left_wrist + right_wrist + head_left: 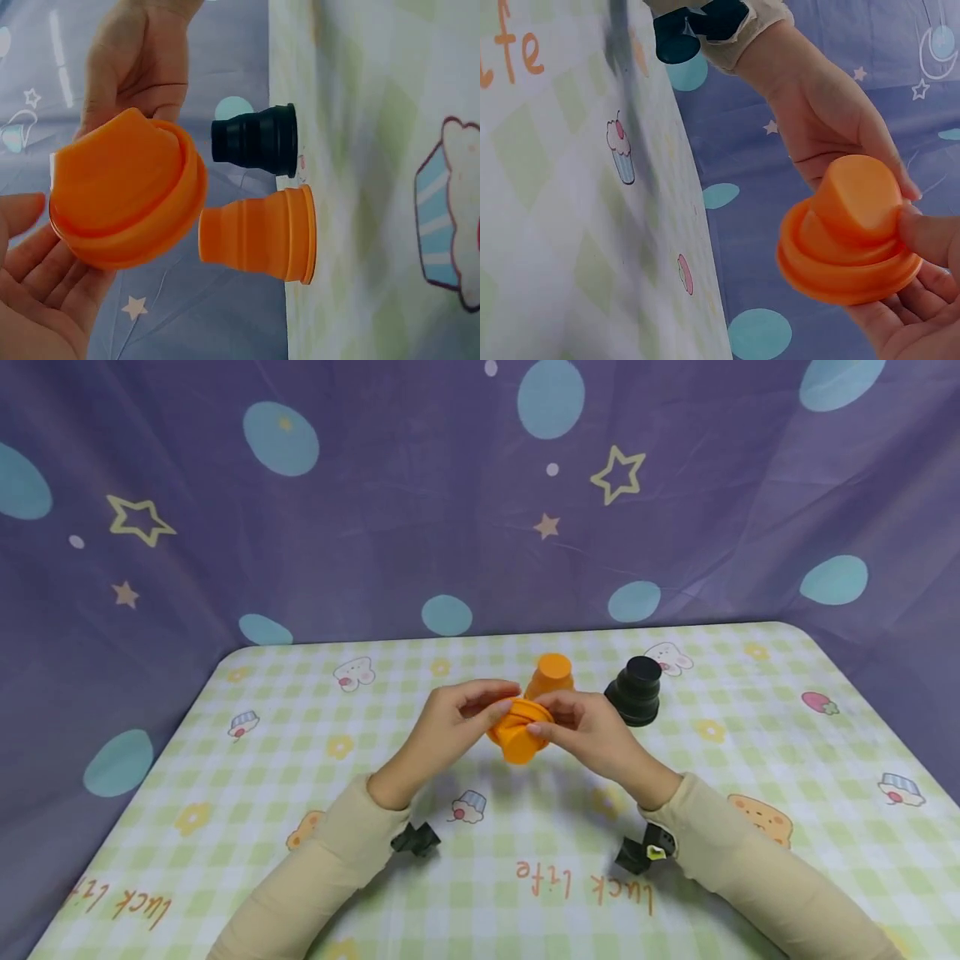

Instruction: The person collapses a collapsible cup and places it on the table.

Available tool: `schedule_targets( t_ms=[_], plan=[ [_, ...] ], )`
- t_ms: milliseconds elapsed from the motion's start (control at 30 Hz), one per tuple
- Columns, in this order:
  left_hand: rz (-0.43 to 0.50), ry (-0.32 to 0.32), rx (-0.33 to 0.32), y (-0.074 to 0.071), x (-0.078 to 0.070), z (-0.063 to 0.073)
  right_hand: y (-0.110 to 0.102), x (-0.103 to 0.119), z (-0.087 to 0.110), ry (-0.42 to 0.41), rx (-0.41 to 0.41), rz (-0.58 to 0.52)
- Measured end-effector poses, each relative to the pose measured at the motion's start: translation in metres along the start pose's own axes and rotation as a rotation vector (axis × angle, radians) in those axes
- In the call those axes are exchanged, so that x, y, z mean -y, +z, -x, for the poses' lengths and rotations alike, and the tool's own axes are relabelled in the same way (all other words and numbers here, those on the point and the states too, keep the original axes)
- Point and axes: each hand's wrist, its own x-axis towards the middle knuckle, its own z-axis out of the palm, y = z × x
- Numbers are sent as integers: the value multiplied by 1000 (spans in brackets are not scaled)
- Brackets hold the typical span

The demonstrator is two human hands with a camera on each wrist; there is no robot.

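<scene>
"What do we see in the head view?"
"The left hand [457,714] and the right hand [588,727] both hold a partly folded orange cup [519,745], one at each side of it, above the table [225,860]. Its narrow end is facing the person."
"And behind this cup?"
"Just behind it stands a second orange cup [555,668]; behind it and to its right, a black cup [637,689]."
"In the left wrist view?"
"The left fingers are under the partly folded orange cup, the thumb at its edge."
"In the right wrist view?"
"The right thumb presses its side, and the fingers support its rim."
</scene>
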Motion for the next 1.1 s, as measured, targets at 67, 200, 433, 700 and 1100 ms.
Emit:
schedule_targets(
  t_ms=[67, 200, 433, 700, 1100],
  plan=[
    [59, -32, 4, -1, 1, 0, -1, 0, 0, 10, -12, -48],
    [101, -56, 50, 1, 1, -1, -2, 0, 0, 24, -48, -124],
    [90, -39, 51, 3, 1, 0, -2, 0, -1, 42, -59, -163],
    [70, -39, 34, 3, -1, 1, 0, 1, 0, 46, -47, -118],
    [16, 2, -52, 3, 3, 0, 1, 0, 1, 52, -32, -117]
  ],
)
